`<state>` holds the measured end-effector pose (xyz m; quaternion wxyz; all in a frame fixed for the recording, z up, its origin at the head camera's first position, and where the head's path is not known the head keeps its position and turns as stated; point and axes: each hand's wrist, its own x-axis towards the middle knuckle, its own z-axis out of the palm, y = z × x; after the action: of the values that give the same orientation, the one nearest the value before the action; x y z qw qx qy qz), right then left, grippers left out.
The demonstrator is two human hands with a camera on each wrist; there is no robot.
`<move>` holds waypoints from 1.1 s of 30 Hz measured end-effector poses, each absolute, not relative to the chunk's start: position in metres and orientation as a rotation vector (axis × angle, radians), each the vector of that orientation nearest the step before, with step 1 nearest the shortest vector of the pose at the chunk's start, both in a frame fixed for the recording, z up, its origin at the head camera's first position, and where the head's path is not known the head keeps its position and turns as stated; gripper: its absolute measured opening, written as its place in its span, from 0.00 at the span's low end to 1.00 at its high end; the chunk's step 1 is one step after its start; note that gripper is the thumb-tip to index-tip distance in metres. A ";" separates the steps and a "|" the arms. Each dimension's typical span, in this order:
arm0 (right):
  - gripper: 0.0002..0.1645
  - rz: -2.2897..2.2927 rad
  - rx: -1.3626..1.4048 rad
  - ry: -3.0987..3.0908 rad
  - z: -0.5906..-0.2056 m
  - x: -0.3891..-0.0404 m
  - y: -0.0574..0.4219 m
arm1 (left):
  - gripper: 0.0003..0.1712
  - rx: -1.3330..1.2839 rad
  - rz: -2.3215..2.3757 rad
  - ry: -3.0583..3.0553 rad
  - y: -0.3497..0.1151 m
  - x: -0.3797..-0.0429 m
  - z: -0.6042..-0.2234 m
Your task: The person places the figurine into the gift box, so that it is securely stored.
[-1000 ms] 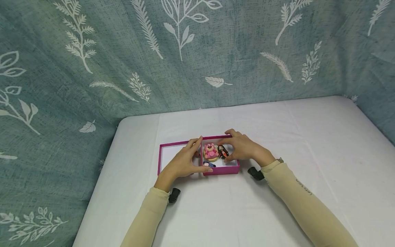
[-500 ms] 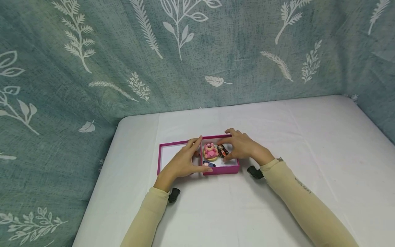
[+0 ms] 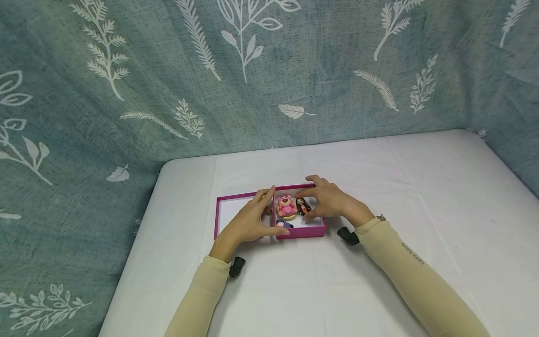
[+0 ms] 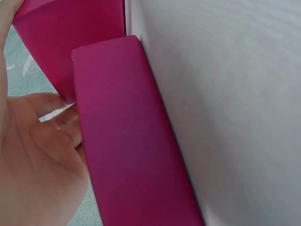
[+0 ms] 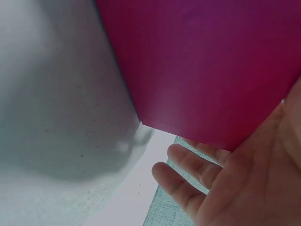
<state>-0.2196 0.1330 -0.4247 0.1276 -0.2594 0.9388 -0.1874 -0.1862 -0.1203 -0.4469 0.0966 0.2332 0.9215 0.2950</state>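
Note:
A magenta box (image 3: 301, 232) with a white inside stands mid-table. Inside it lie a pink bear figurine (image 3: 286, 207), a small black-haired doll (image 3: 303, 207) and a blue figurine (image 3: 284, 224). My left hand (image 3: 246, 222) holds the box's left end, thumb on the near rim and fingers toward the far left corner. Reaching over the right wall (image 5: 197, 70), my right hand (image 3: 332, 201) has thumb and index finger at the doll's two ends. Its other fingers stay outside, beyond the far rim. Whether the fingertips press the doll is too small to tell surely.
Against the box's left side lies a shallow magenta-rimmed tray or lid (image 3: 217, 217), white inside and partly covered by my left hand. A white cloth covers the table (image 3: 379, 178). Behind hangs a green leaf-patterned curtain (image 3: 320, 65).

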 end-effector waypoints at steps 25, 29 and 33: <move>0.38 -0.568 -0.775 2.728 -0.427 -0.220 0.134 | 0.68 0.706 0.864 2.738 -0.121 -0.187 -0.449; 0.38 -0.570 -0.792 2.734 -0.427 -0.220 0.134 | 0.68 0.697 0.863 2.738 -0.120 -0.186 -0.448; 0.37 -0.581 -0.834 2.746 -0.428 -0.221 0.136 | 0.68 0.683 0.861 2.738 -0.120 -0.186 -0.448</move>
<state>-0.2206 0.1360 -0.4280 0.1067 -0.2831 0.9325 -0.1972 -0.1860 -0.1205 -0.4476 0.0955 0.2305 0.9238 0.2904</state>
